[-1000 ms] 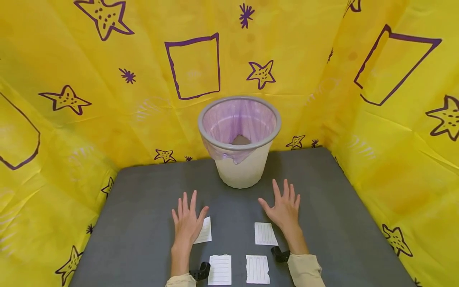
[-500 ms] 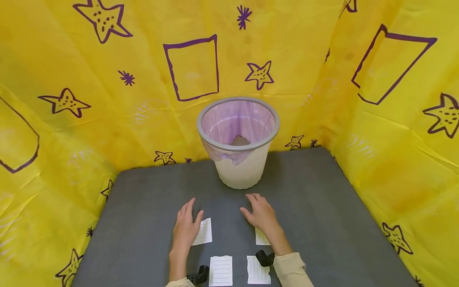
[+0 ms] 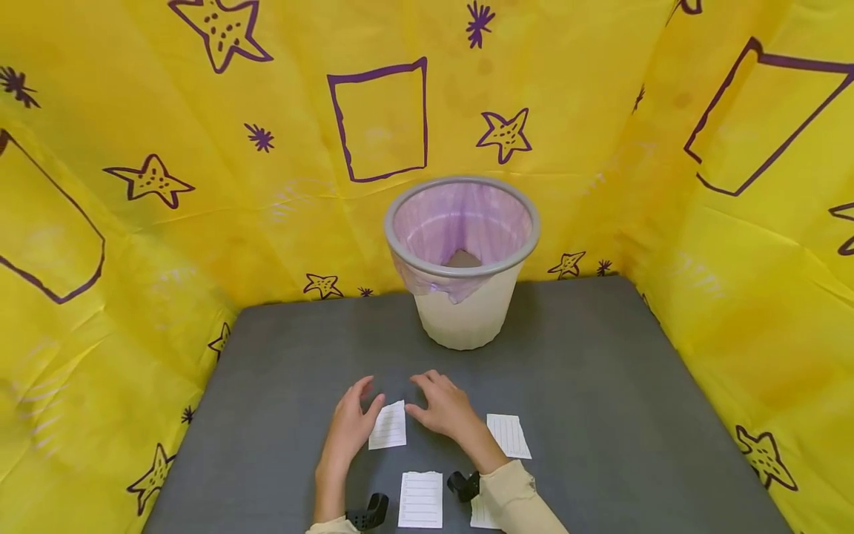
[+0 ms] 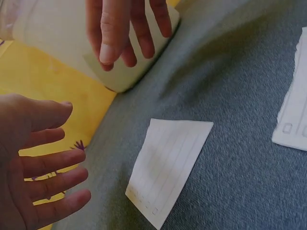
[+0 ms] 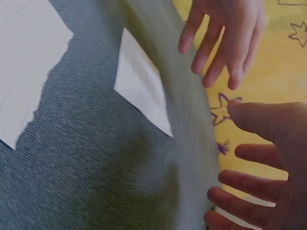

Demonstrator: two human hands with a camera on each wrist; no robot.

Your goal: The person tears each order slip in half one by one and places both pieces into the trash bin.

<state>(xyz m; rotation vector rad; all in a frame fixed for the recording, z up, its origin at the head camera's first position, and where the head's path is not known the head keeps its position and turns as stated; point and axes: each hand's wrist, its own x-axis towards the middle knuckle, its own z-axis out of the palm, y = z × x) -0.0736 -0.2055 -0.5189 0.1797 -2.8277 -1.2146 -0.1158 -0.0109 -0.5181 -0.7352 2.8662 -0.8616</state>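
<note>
Both hands hover over the grey tabletop, one on each side of a torn piece of lined paper [image 3: 389,426] at the far left of the group. My left hand [image 3: 352,420] is just left of that paper, fingers relaxed and holding nothing. Across from it, my right hand [image 3: 445,408] is to the paper's right, its fingers loosely bent and nothing in them. In the left wrist view the same paper [image 4: 168,163] lies flat below the hands, touched by neither. Three more lined papers lie near: one at right [image 3: 509,435], one front middle [image 3: 421,500], one partly under the right wrist [image 3: 483,513].
A pale waste bin [image 3: 465,315] with a grey rim and a purple liner stands at the back of the grey table [image 3: 587,386]; something brownish shows inside it. Yellow cloth walls [image 3: 280,245] with purple drawings surround the table on the left, back and right.
My right hand has moved left from beside the right-hand paper to near the left one. The left hand's spread fingers have relaxed and bent. The view has shifted slightly.
</note>
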